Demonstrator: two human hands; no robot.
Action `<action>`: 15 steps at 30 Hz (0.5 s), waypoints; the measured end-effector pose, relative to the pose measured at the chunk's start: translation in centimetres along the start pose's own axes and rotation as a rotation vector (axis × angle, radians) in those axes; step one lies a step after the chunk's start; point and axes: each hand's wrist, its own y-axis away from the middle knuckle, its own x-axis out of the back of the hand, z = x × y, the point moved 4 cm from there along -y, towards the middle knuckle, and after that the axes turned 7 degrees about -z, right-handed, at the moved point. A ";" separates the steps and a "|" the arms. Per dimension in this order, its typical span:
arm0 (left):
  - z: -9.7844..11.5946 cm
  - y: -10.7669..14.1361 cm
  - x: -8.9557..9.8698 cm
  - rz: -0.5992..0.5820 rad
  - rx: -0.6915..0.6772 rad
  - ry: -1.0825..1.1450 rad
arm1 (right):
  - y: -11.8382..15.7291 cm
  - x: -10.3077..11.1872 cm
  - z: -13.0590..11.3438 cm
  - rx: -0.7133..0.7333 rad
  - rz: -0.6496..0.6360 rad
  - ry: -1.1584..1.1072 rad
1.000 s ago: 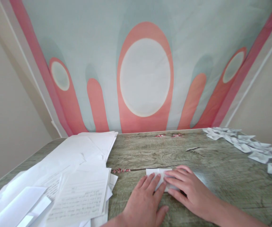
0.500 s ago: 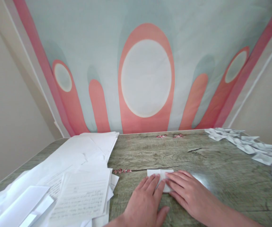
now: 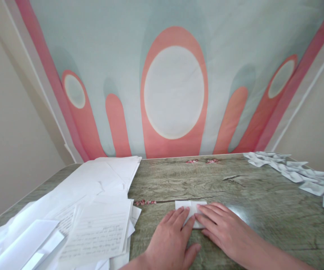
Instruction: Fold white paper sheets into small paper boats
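A small folded piece of white paper (image 3: pixel 191 204) lies flat on the wood-grain table, partly covered by both hands. My left hand (image 3: pixel 169 236) rests on its left part, fingers stretched out and thumb spread to the side. From the right, my right hand (image 3: pixel 223 228) lies across the paper's other side with its fingers extended flat. The fingertips of the two hands come close together over the middle of the paper. Neither hand is closed around anything.
Stacked white sheets (image 3: pixel 105 172), some with handwriting, cover the table's left side. Handwritten pages (image 3: pixel 97 228) lie nearest my left hand. Several folded white paper pieces (image 3: pixel 294 170) run along the right edge. A patterned wall covering (image 3: pixel 173 146) rises behind the table (image 3: pixel 167 180).
Both hands stay on the paper with almost no movement. My left hand has shifted very slightly to the left; the paper looks the same.
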 end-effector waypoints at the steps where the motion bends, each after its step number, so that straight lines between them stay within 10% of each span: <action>1: 0.0 0.0 0.0 -0.011 -0.004 -0.005 | 0.0 -0.1 0.0 0.002 -0.011 0.012; 15: -0.1 -0.2 1.3 -0.007 0.003 -0.037 | 0.1 -0.1 0.6 -0.034 0.006 -0.023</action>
